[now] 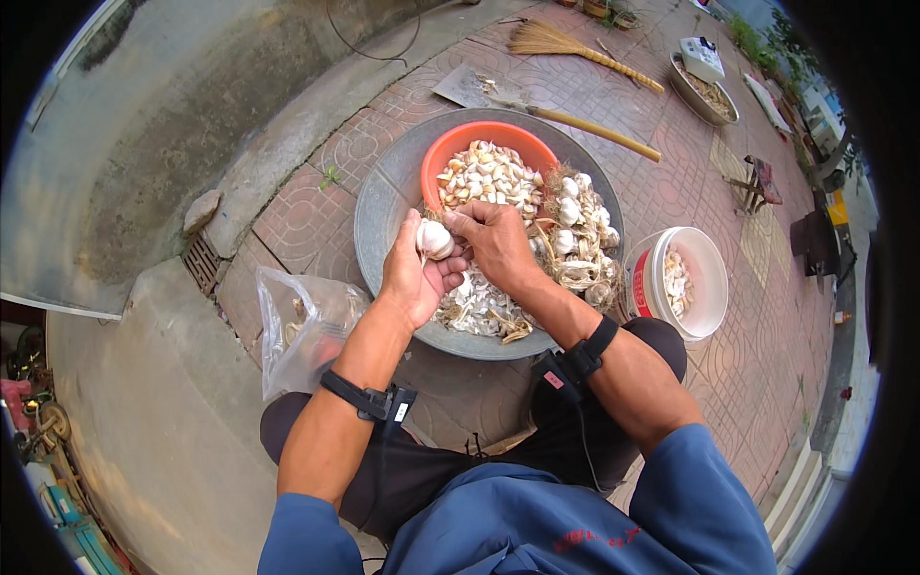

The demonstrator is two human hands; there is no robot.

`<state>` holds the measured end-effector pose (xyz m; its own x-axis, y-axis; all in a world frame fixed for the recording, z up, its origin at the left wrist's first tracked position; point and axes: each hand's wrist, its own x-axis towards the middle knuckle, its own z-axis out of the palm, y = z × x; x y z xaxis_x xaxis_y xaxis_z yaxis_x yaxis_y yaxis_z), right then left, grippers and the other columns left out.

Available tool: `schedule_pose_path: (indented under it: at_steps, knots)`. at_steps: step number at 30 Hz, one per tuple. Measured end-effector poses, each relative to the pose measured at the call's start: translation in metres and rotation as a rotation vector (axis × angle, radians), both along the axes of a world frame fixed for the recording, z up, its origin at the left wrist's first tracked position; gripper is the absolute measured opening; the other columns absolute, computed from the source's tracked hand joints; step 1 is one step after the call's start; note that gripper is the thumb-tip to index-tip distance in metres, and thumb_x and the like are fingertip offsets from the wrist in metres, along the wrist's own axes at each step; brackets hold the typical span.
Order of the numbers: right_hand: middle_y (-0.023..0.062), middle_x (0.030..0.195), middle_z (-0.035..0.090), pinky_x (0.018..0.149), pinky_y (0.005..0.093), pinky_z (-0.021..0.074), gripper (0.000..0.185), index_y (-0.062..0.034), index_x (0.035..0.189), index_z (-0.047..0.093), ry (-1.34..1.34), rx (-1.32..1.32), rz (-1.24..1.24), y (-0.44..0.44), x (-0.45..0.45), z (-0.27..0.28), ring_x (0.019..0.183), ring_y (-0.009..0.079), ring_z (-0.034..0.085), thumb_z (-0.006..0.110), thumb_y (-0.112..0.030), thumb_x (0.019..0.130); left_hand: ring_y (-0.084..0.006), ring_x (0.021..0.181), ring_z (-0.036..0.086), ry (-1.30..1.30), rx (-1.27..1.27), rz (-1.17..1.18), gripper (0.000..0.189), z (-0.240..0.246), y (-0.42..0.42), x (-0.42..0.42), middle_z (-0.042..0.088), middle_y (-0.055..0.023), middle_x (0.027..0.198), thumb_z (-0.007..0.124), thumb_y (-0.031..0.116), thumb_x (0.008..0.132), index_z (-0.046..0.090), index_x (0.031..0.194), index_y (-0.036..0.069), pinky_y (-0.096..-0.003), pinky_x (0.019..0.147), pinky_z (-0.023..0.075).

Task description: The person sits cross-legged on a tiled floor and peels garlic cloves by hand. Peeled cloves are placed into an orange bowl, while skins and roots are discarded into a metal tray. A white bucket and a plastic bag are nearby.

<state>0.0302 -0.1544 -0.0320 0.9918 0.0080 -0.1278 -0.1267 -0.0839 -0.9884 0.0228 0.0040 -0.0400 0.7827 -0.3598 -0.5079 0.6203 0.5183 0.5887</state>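
A whole garlic bulb [434, 240] rests in my left hand [417, 277], held between the thumb and the curled fingers. My right hand [497, 237] is bent over the bulb, with its thumb and fingertips at the bulb's dry root end. Both hands are above a wide grey metal basin [381, 208]. Inside it, an orange plastic bowl [431, 169] holds many loose garlic cloves [492, 172]. To the bowl's right lies a heap of garlic bulbs with dried stalks [575, 233]. Papery garlic skins [480, 305] cover the basin's near side, partly hidden by my hands.
A white plastic bucket [708, 287] with some cloves stands at my right knee. Left of the basin sits a clear plastic bag [287, 338]. A wooden-handled shovel [589, 131] and a straw broom [553, 42] lie beyond on the paving. A concrete wall [180, 122] rises at left.
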Motion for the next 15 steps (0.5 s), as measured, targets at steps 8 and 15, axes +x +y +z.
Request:
schedule_pose_path:
  at_steps: [8, 15]
  knots:
    - [0.0214, 0.088, 0.075, 0.074, 0.0402, 0.0553, 0.029, 0.0048, 0.107, 0.077, -0.308, -0.406, 0.160, -0.003, -0.013, 0.017, 0.079, 0.0280, 0.074, 0.078, -0.015, 0.085, -0.0200, 0.087, 0.065, -0.027, 0.139, 0.183, 0.043, -0.010, 0.006, -0.003, 0.068, -0.0094, 0.108, 0.045, 0.048, 0.110, 0.060, 0.120, 0.009, -0.0369, 0.076, 0.0548]
    - [0.0157, 0.081, 0.075, 0.069, 0.0391, 0.0539, 0.038, 0.0005, 0.119, 0.076, -0.142, -0.176, 0.196, 0.006, -0.007, 0.029, 0.071, 0.0227, 0.071, 0.080, -0.020, 0.087, -0.0173, 0.094, 0.060, -0.125, 0.127, 0.157, 0.031, 0.002, 0.011, -0.007, 0.066, -0.0018, 0.107, 0.054, 0.042, 0.108, 0.062, 0.120, 0.015, -0.0362, 0.077, 0.0512]
